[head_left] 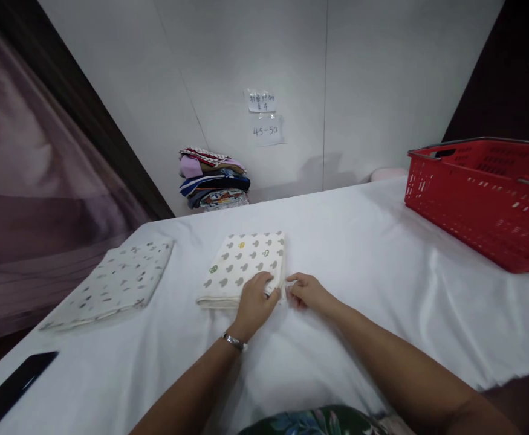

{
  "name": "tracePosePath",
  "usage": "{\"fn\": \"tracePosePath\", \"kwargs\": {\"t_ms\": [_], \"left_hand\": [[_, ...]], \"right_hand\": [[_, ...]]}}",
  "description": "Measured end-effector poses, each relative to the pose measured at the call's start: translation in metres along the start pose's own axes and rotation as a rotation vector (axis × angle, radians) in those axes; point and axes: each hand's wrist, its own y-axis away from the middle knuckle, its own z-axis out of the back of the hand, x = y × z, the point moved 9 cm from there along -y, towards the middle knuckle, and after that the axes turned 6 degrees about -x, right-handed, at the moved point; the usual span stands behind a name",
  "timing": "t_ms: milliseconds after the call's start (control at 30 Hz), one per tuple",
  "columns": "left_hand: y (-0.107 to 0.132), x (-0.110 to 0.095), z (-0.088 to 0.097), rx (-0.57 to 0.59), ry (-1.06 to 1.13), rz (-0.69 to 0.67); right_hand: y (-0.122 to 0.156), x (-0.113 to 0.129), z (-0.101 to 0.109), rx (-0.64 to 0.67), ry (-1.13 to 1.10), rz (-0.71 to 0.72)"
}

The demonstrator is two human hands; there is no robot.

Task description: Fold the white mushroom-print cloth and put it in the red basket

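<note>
Fingers: left hand (253,302) parted on mushroom-print cloth (241,261), near-right corner | right hand (312,293) curled just right, grip unclear | risk: uneven tug could skew layers

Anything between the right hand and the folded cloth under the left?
No object visible between them: the right hand is close beside the right edge of the folded cloth, contact unclear. The left hand partly covers its near right corner.

The mushroom-print cloth (241,261) looks matt, the basket (473,211) smooth plastic, the phone (14,391) glossy
</note>
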Motion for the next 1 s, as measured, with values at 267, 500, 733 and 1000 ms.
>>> {"fn": "tracePosePath", "kwargs": {"t_ms": [267,500,733,1000], "left_hand": [[0.003,-0.007,0.002,-0.049,0.018,-0.035],[0.011,-0.011,0.01,-0.03,-0.004,-0.027],[0.005,0.003,0.018,-0.034,0.14,0.191],[0.013,-0.017,0.004,-0.014,-0.04,-0.015]], "right_hand": [[0.007,0.001,-0.013,0.059,-0.145,-0.052],[0.013,0.007,-0.016,0.073,-0.13,-0.06],[0.01,0.004,-0.017,0.056,-0.148,-0.053],[0.009,0.003,-0.019,0.114,-0.184,-0.012]]}}
